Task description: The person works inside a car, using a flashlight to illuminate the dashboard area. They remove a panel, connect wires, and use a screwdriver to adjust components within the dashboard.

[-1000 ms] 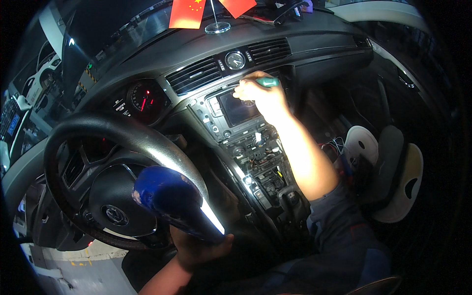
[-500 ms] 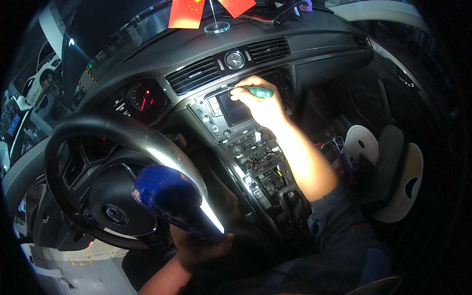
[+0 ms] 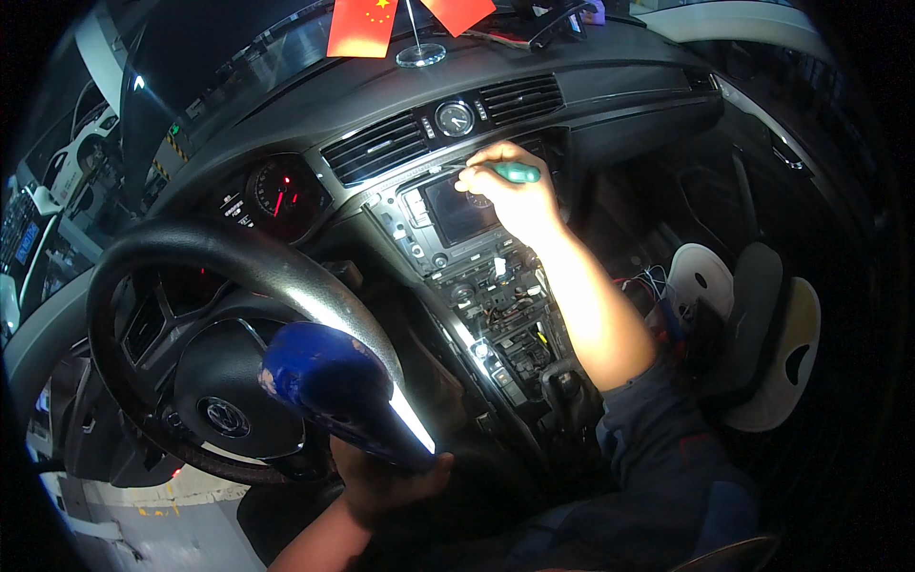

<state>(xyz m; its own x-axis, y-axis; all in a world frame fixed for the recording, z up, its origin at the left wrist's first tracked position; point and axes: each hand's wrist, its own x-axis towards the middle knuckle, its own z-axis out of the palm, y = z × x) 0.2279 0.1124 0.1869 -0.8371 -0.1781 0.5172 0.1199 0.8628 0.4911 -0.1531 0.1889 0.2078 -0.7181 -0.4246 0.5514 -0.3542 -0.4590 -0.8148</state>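
Green-handled tool (image 3: 518,172), butt smoothly rounded, in right hand (image 3: 515,200).

one blue lamp (image 3: 334,386), one green-handled tool (image 3: 516,173), one steering wheel (image 3: 214,367), one clock (image 3: 455,118), two red flags (image 3: 360,29)

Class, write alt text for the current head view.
A person's right hand holds a green-handled tool at a car's screen; left hand grips an apparent blue lamp by the steering wheel. Below the screen, the console lies open.
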